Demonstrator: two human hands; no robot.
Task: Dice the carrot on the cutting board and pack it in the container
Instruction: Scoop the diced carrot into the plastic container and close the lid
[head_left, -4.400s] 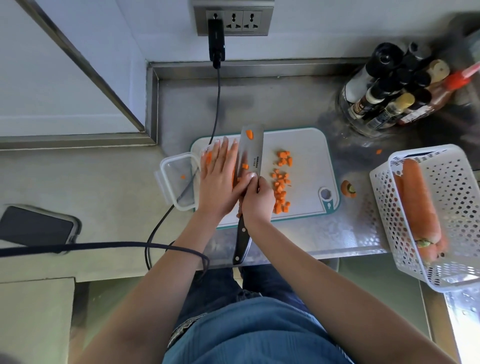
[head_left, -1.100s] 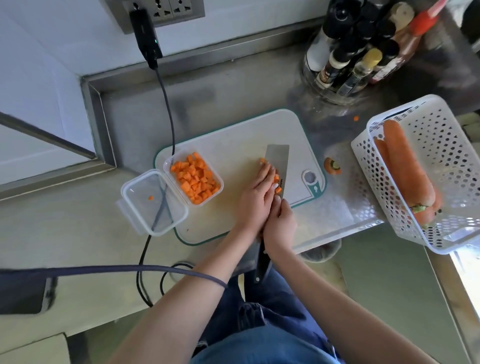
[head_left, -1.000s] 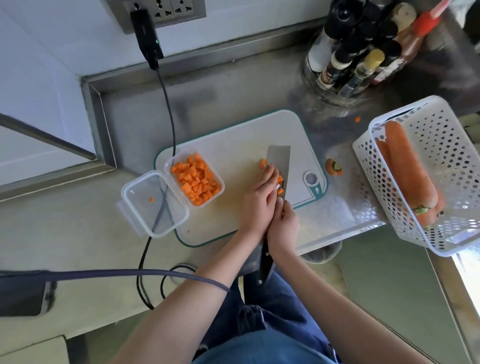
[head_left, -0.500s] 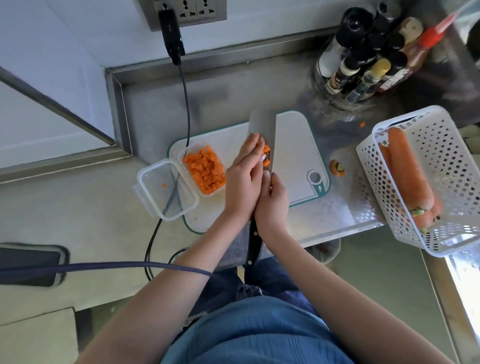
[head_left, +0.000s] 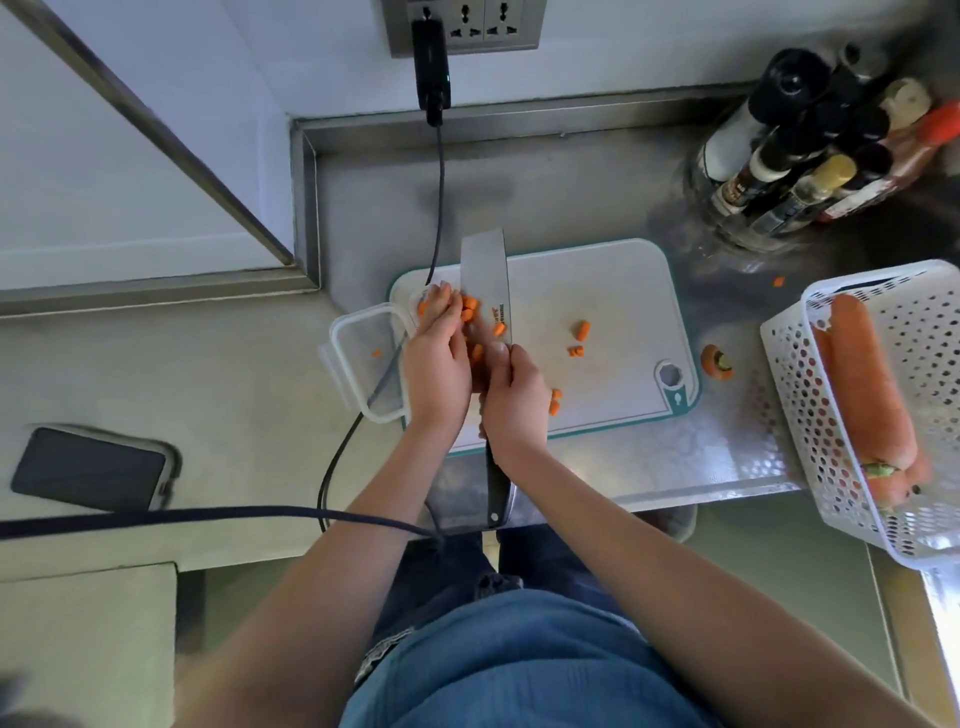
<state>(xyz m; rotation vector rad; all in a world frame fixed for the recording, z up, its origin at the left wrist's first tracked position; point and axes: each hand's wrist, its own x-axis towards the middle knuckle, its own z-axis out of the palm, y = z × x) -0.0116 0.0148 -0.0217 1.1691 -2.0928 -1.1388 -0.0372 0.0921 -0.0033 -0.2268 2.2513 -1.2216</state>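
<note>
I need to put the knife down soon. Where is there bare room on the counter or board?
Bare steel lies behind the cutting board, between the cable and the bottles. The board's far right part is free too. Its left end is crowded: both hands, knife, container.
</note>
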